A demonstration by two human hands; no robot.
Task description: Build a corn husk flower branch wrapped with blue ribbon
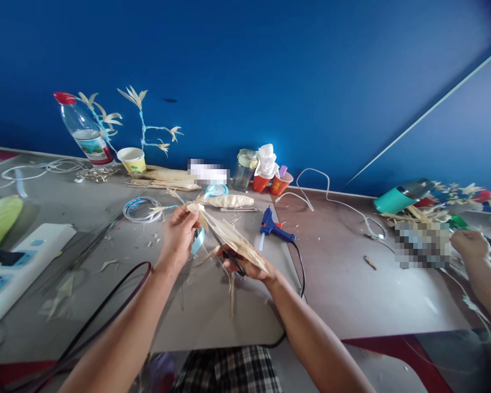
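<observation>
Pinched in my left hand is the narrow end of a pale, dry corn husk. The husk stretches down to the right, over my right hand. That hand is closed on the dark handles of a pair of scissors, whose blades point up toward the husk's narrow end; how far the blades are apart I cannot tell. A stem wrapped in light blue with a husk flower lies just beyond my left fingers. A roll of light blue tape lies behind the husk.
A blue glue gun lies right of my hands, its black cord running off the table's front. A white power strip is at the left. Along the wall stand a bottle, a paper cup and a glass jar. Another person's hand is far right.
</observation>
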